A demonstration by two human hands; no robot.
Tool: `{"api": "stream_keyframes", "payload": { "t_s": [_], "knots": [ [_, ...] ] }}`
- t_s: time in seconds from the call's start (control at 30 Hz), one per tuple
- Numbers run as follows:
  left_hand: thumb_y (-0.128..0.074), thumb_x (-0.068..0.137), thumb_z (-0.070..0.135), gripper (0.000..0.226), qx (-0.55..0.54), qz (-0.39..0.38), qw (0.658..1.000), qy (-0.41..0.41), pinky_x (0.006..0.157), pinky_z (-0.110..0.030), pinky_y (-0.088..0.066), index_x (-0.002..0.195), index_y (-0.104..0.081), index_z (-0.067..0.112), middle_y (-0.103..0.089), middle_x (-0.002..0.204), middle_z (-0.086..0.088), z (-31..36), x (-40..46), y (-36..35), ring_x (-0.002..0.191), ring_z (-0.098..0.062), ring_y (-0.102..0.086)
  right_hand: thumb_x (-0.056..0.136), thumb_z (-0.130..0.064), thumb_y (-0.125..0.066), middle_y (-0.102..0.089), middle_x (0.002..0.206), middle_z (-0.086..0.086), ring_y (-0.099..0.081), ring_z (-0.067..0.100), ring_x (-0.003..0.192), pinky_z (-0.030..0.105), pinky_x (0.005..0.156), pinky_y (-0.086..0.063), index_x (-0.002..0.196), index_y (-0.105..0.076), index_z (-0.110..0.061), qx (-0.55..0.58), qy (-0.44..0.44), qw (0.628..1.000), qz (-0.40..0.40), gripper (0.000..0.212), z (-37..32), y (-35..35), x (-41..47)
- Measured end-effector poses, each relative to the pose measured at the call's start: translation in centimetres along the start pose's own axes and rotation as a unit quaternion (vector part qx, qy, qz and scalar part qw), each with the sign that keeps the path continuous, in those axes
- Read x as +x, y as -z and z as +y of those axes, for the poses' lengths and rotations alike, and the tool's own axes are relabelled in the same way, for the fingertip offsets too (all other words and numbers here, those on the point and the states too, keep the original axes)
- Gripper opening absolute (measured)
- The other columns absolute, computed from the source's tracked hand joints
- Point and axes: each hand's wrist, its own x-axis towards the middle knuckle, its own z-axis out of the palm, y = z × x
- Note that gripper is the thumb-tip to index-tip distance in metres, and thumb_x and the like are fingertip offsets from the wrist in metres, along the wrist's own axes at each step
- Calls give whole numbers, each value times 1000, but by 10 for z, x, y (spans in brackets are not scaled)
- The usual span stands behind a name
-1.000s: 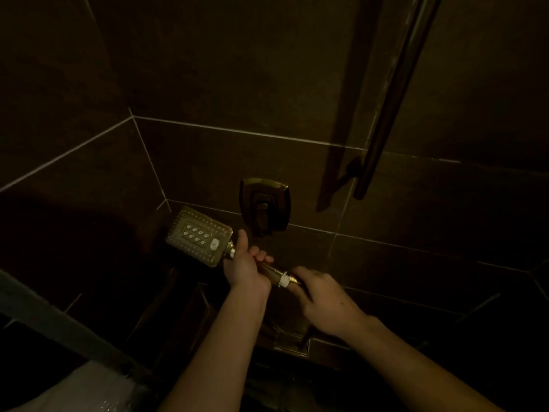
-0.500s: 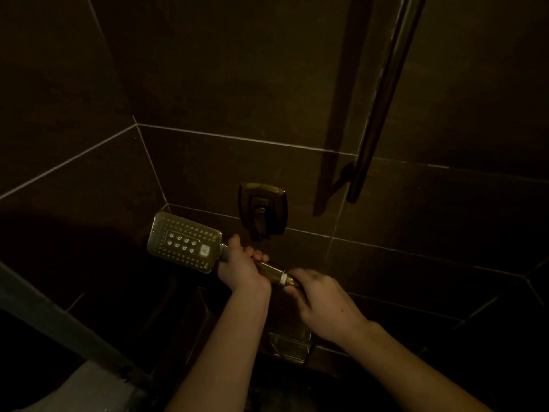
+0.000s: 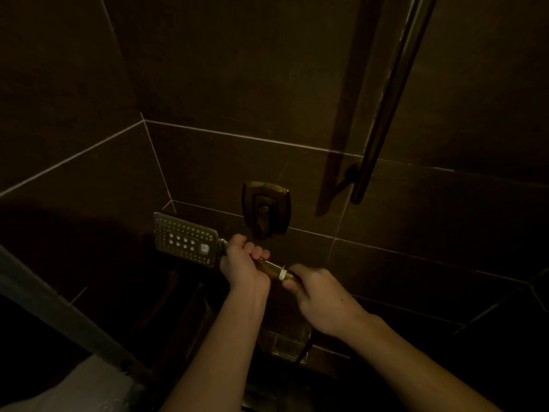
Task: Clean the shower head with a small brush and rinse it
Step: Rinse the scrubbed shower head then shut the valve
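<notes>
While the left hand (image 3: 242,263) clamps the shower head (image 3: 185,237) handle, right hand (image 3: 322,298) closed on the handle's end, dark tiled wall (image 3: 267,84) behind

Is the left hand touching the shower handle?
Touching. The head view shows the left hand wrapped around the shower head's handle, fingers curled over it.

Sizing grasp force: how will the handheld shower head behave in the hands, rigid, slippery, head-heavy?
The shower head looks like rigid, glossy metal, so probably stiff and somewhat slick. Its wide square face sits beyond the left hand, so it likely pulls head-down. The right hand on the handle's far end, past the white ring, probably steadies it.
</notes>
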Motion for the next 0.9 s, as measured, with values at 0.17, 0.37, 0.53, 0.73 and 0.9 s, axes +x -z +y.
{"api": "stream_keyframes", "payload": {
  "t_s": [0.17,0.37,0.53,0.73,0.9],
  "knots": [
    [-58,92,4,24,1,-30,1000,-7,44,-23,-35,75,-50,19,-40,56,8,3,-3,-1,44,-6,-35,99,-32,-48,-61,80,-5,-55,4,59,21,52,-40,105,-56,-32,21,-8,1000,-16,10,-6,2,-3],
    [-61,88,11,27,-11,-94,995,29,42,-20,-31,67,-47,21,-38,56,9,2,-4,-2,43,-6,-33,101,-33,-44,-44,62,-3,-38,8,48,24,46,-29,104,-65,-7,314,-120,940,-53,32,-8,3,-3],
    [-60,97,36,22,85,-133,987,15,46,-25,-40,94,-59,14,-51,65,3,1,-10,-10,51,-10,-47,102,-32,-42,-43,60,-5,-37,7,48,23,47,-29,103,-63,-7,360,-115,925,-36,33,-7,0,-4],
    [-55,100,45,38,113,-144,983,-3,71,-38,-56,112,-65,9,-63,99,-7,-4,-16,-18,89,-21,-64,99,-38,-45,-44,57,-6,-37,11,48,29,48,-27,95,-66,-23,303,-100,947,30,26,1,-3,-6],
    [-57,98,48,40,148,-136,979,-34,52,-27,-47,121,-59,15,-59,77,-1,-8,-22,-25,59,-12,-56,99,-39,-44,-43,57,-7,-37,11,47,29,47,-26,94,-66,-21,334,-93,938,22,28,5,-7,-9]
  ]
}}
